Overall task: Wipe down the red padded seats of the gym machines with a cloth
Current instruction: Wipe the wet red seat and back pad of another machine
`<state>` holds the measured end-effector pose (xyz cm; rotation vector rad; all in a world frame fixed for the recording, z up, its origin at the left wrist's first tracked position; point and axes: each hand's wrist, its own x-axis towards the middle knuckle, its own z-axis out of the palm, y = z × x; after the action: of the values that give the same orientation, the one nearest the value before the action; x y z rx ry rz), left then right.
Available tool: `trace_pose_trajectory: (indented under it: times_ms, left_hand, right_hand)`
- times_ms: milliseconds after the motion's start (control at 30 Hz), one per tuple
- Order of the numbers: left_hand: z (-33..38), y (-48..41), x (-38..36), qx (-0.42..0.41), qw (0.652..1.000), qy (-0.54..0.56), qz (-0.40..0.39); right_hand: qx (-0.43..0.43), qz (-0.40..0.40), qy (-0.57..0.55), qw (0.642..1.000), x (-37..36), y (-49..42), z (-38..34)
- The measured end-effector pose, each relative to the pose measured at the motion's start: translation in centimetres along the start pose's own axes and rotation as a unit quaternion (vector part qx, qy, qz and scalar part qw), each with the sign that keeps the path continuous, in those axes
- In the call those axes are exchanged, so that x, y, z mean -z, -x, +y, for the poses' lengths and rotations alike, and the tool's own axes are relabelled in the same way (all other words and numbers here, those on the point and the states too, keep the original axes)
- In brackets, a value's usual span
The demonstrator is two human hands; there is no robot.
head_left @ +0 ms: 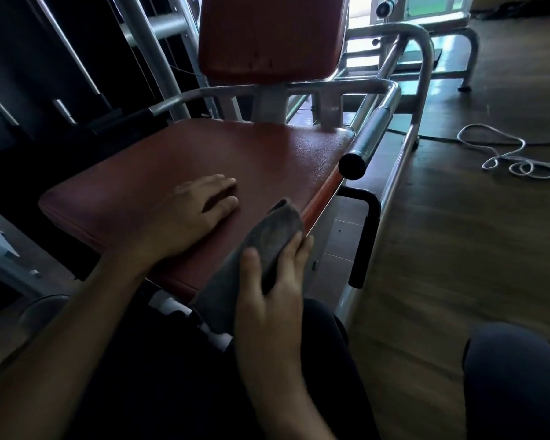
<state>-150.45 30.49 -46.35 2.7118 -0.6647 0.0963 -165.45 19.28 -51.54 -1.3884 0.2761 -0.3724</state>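
Note:
A red padded seat of a gym machine fills the middle of the head view, with a red backrest upright behind it. My left hand rests flat on the seat's near part, fingers straight. My right hand grips a folded grey cloth at the seat's near right corner, thumb on top of it. The cloth's far end lies over the seat's edge.
A chrome handle with a black end cap juts out right of the seat. Silver frame tubes surround the seat. A black padded bar hangs below right. White rope lies coiled on the wooden floor. My knee shows bottom right.

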Motion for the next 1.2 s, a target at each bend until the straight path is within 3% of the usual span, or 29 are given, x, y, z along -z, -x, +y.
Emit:
trace_pose_trajectory:
  times_ms: [133, 333, 400, 533, 700, 767, 967, 1200]
  left_hand:
    - [0.5, 0.1, -0.1, -0.009, 1.000, -0.016, 0.016]
    - [0.5, 0.0, -0.1, -0.007, 1.000, -0.025, 0.013]
    - [0.5, 0.0, -0.1, -0.003, 1.000, -0.024, 0.017]
    - [0.7, 0.0, 0.0, 0.007, 1.000, -0.017, 0.009]
    - [0.8, 0.0, -0.2, -0.005, 1.000, -0.015, 0.024]
    - [0.7, 0.0, -0.3, -0.006, 0.999, -0.014, 0.029]
    - [0.9, 0.0, -0.3, 0.002, 1.000, -0.013, 0.026]
    - [0.8, -0.1, -0.3, -0.011, 0.999, -0.014, 0.032]
  right_hand:
    - [-0.010, 0.039, -0.024, 0.999, 0.9, -4.2, -0.9]
    - [0.018, 0.015, -0.034, 0.999, 0.5, 0.5, 0.1]
    - [0.036, 0.023, -0.015, 0.999, 0.6, -2.9, -0.2]
    - [-0.008, 0.085, -0.011, 0.996, 1.2, -7.7, -1.5]
    - [0.010, 0.014, -0.041, 0.999, 1.3, 0.4, 0.0]
    - [0.020, 0.003, -0.039, 0.999, 1.0, -0.2, 0.3]
    - [-0.006, 0.086, 0.009, 0.996, 1.3, -7.5, -1.5]
    - [0.021, 0.000, -0.037, 0.999, 0.6, 2.0, 0.2]
